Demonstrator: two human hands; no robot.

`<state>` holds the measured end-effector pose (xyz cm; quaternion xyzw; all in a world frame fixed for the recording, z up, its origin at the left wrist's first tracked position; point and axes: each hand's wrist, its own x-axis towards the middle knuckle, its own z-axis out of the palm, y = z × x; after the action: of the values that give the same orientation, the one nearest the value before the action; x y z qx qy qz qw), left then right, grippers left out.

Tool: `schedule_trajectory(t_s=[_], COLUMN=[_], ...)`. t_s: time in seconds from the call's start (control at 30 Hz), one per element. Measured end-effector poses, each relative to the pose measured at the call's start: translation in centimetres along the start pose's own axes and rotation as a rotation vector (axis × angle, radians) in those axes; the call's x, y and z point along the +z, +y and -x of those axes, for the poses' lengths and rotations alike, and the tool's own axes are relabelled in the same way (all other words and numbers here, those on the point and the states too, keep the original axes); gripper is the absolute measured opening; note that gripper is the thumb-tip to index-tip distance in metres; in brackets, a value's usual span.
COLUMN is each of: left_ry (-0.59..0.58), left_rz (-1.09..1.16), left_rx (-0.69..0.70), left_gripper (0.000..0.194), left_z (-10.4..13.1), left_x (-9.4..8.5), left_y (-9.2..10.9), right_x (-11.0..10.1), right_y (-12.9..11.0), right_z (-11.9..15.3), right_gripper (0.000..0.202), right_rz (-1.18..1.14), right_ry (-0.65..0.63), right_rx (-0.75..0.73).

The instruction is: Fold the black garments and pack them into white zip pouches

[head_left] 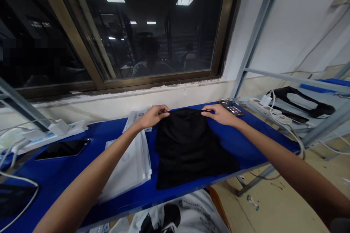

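A black cloth garment [191,149] lies spread on the blue table [109,128], its lower edge near the front of the tabletop. My left hand [154,115] pinches the garment's far left corner between thumb and fingers. At the far right corner, my right hand [217,113] holds the same edge in a pinch, so the edge is stretched between both hands. Clear zip bags [131,164] lie to the left of the cloth, partly behind my left forearm.
A dark phone [64,149] and a power strip [71,130] sit at the left. Another phone [232,108] lies beyond my right hand. Metal posts flank the table; a second power strip [273,111] and black item [303,102] are at right.
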<state>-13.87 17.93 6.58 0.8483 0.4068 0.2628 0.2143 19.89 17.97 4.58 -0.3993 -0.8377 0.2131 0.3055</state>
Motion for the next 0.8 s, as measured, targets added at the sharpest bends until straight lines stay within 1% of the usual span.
schedule_trajectory(t_s=[0.1,0.17,0.23,0.3,0.37,0.4,0.47,0.53,0.57,0.6,0.63,0.7,0.77,0.8], left_ry=[0.016,0.003,0.001,0.021,0.014,-0.01,-0.073,-0.104,-0.1,-0.076,-0.047,0.004,0.0,-0.03], left_rz=[0.013,0.099,0.239,0.383,0.51,0.562,0.62,0.568,0.481,0.356,0.243,0.117,0.082,0.044], left_rx=[0.044,0.037,-0.014,-0.094,-0.181,-0.216,-0.261,-0.275,-0.277,-0.266,-0.249,-0.226,-0.156,-0.079], left_gripper=[0.03,0.03,0.03,0.031,0.034,0.035,0.039,0.042,0.044,0.045,0.046,0.043,0.038,0.037], left_z=[2.3,3.6,4.5,4.8,4.5,4.1,3.0,1.8,1.3,0.9,0.7,0.7,1.4,1.9], left_x=[-2.3,-3.8,-5.1,-6.2,-6.7,-6.7,-6.0,-4.5,-3.7,-2.7,-1.8,-0.2,1.0,1.5], left_y=[4.3,7.3,10.0,11.8,12.4,12.1,10.2,7.1,5.3,3.7,2.2,0.2,-0.4,-0.2], right_x=[-1.8,-2.8,-3.7,-4.3,-4.6,-4.5,-3.9,-2.6,-1.8,-0.9,-0.1,1.3,2.3,2.6], right_y=[-3.3,-5.7,-8.0,-9.9,-11.1,-11.2,-10.2,-7.7,-6.0,-4.3,-2.7,-0.1,1.2,1.3], right_z=[2.2,3.5,4.6,5.1,4.9,4.5,3.3,1.8,1.0,0.3,-0.2,-0.8,-0.6,-0.4], right_gripper=[0.038,0.035,0.033,0.033,0.036,0.039,0.043,0.045,0.045,0.045,0.045,0.044,0.041,0.041], right_rz=[0.019,-0.058,-0.189,-0.338,-0.48,-0.542,-0.629,-0.643,-0.612,-0.547,-0.443,-0.19,-0.004,0.056], right_ry=[0.059,0.118,0.189,0.25,0.263,0.249,0.202,0.14,0.096,0.052,0.022,-0.015,-0.064,-0.098], right_rx=[-0.074,-0.08,-0.05,-0.014,0.019,0.037,0.078,0.128,0.156,0.178,0.17,0.095,-0.035,-0.107])
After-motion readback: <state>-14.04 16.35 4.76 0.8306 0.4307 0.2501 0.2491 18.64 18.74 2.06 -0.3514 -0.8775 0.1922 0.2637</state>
